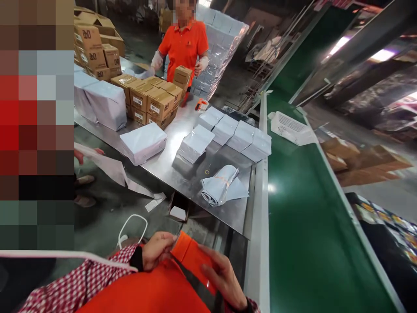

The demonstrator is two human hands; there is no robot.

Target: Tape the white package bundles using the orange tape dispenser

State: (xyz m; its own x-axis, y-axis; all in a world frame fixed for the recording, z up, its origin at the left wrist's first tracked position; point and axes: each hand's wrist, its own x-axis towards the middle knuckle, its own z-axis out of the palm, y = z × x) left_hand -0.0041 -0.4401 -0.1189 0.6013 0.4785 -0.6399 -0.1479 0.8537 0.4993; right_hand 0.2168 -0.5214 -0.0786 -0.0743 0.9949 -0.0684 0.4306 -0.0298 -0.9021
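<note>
Working left to right across the head view: the left hand (pixel 156 250) is pinching the upper corner of a flat orange rectangular packet (pixel 192 258), fingers closed on its edge, close against the person's orange front at about six o'clock in the frame. The right hand (pixel 224 280), just beside at five o'clock, is cupping the packet's lower long edge, fingers curled under and thumb lying along the side, so both hands are gripping the same piece. To handle it well, I judge, the corner pinch should be staying firm while the right hand is supporting the weight, keeping the packet flat rather than letting it fold. Up at twelve o'clock, the brushed steel worktable (pixel 192 174) is carrying a loose bundle of rolled grey-white plastic mailer bags (pixel 220 184) and, beyond it, a row of sealed white parcels (pixel 239 134). At two o'clock the green conveyor belt (pixel 302 208) is running alongside, well apart from the hands.
</note>
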